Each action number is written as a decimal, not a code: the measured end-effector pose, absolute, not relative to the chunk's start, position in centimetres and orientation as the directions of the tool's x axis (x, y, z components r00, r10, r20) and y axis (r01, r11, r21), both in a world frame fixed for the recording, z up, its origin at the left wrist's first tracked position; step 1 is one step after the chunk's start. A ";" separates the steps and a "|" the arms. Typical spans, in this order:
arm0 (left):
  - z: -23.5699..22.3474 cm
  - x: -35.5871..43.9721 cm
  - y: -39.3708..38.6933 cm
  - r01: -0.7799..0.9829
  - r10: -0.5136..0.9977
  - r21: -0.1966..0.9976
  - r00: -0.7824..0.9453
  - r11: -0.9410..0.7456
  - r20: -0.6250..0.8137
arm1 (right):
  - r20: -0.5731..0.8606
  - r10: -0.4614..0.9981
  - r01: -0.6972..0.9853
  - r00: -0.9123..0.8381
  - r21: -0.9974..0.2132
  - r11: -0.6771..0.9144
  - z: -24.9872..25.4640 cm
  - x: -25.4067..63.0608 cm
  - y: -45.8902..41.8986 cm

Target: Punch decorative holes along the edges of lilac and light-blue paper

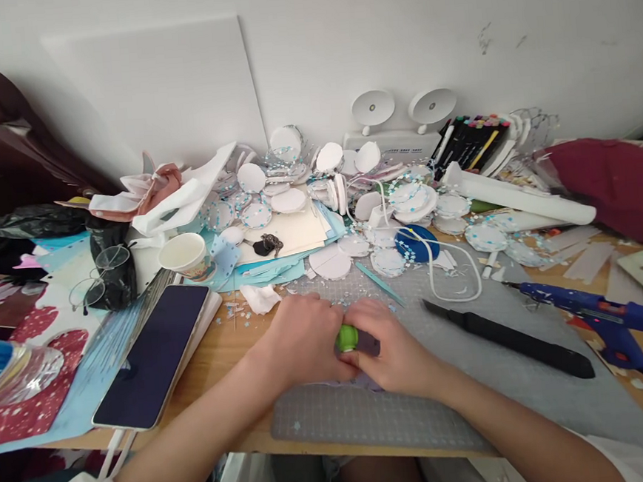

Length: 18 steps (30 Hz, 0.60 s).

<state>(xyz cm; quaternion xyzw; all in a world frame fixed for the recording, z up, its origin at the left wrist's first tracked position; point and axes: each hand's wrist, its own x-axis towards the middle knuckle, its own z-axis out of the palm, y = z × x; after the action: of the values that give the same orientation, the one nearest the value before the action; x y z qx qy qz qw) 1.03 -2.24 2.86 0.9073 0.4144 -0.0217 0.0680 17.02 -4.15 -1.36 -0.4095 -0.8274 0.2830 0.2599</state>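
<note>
Both my hands meet over the grey cutting mat point(369, 415) near the table's front edge. My left hand point(301, 339) is curled closed and presses against a small tool with a green round top point(347, 337). My right hand point(393, 343) is closed round the tool's dark grey body point(366, 344). A bit of pale paper shows under my hands. Small paper scraps lie just beyond my fingers.
A phone point(155, 354) lies at left, with a paper cup point(186, 255) and glasses point(99, 277) behind. A black utility knife point(510, 337) and a blue glue gun point(600, 319) lie at right. Several white paper discs point(285, 199), markers point(473, 144) and a maroon cap point(611, 181) crowd the back.
</note>
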 end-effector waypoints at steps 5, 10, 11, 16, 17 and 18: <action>3.0 1.4 -2.1 0.753 0.740 0.104 0.658 -0.650 -0.143 | 0.212 0.811 0.544 -0.545 -0.648 0.534 -1.5 17.0 -4.3; 2.5 1.4 -1.8 0.753 0.729 0.121 0.657 -0.647 -0.193 | 0.209 0.814 0.559 -0.542 -0.634 0.535 -1.7 16.9 -4.4; 2.3 1.4 -1.7 0.751 0.728 0.119 0.660 -0.650 -0.185 | 0.213 0.815 0.558 -0.539 -0.634 0.535 -1.8 16.9 -4.4; 1.5 1.2 -1.5 0.713 0.700 0.132 0.701 -0.689 -0.136 | 0.246 0.815 0.520 -0.524 -0.665 0.536 -1.8 16.9 -4.4; 1.5 1.1 -1.4 0.704 0.692 0.139 0.710 -0.696 -0.132 | 0.245 0.817 0.512 -0.522 -0.677 0.529 -1.8 17.0 -4.4; 1.5 1.1 -1.4 0.696 0.683 0.146 0.718 -0.703 -0.132 | 0.239 0.820 0.505 -0.520 -0.689 0.520 -1.8 17.0 -4.4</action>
<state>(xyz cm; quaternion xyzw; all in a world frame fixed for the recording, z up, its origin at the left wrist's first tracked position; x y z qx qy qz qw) 1.08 -1.38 1.48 0.9223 0.3737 -0.0341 0.0929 16.96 -4.44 -1.78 -0.4014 -0.8253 0.2805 0.2813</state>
